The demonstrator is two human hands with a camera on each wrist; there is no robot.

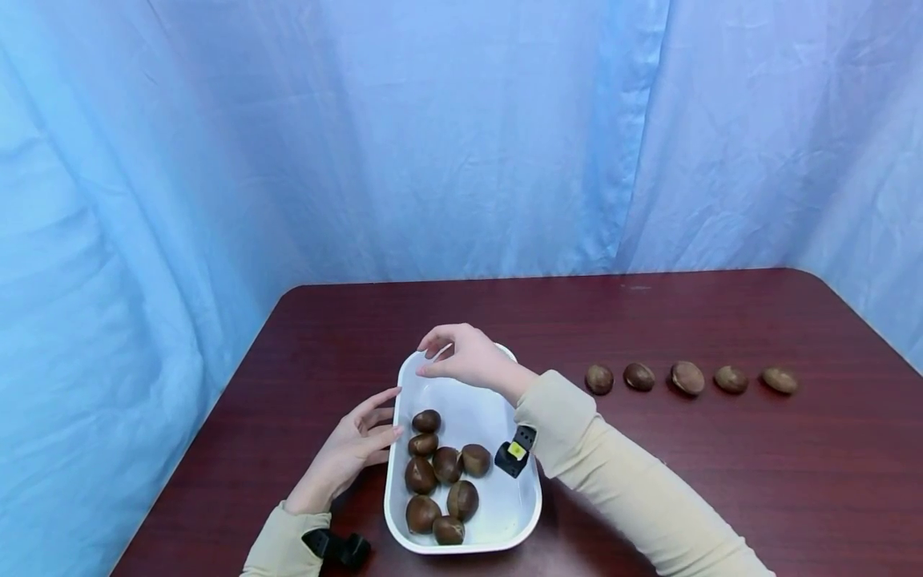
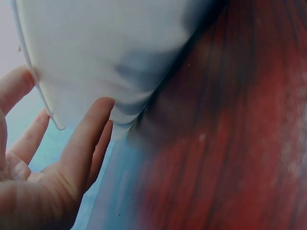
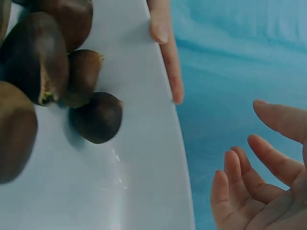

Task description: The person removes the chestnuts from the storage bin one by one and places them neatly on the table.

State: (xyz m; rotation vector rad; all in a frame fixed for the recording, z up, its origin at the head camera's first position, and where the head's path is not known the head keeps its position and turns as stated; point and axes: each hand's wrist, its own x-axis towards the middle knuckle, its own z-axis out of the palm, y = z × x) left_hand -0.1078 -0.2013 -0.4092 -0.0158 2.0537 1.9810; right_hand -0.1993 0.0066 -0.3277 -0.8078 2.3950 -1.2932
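A white tray point(image 1: 497, 513) holds several brown chestnuts point(image 1: 462, 500), gathered mostly along its left side and near end. At the tray's left wall, my left hand point(image 1: 353, 445) touches the rim with its thumb and fingers extended. The left wrist view shows that hand's fingertips point(image 2: 103, 108) against the tray's outer wall. My right hand point(image 1: 465, 353) hovers over the far end of the tray, fingers loosely bent and apart from the thumb. Nothing lies between those fingers in the right wrist view, where the right hand point(image 3: 261, 187) appears beside the tray rim.
Several more chestnuts point(image 1: 687, 378) lie spaced in a row on the dark red wooden table point(image 1: 721, 481), right of the tray. Light blue curtains point(image 1: 461, 144) hang behind the table and at its left. A black wrist camera point(image 1: 512, 455) on the right sleeve overhangs the tray.
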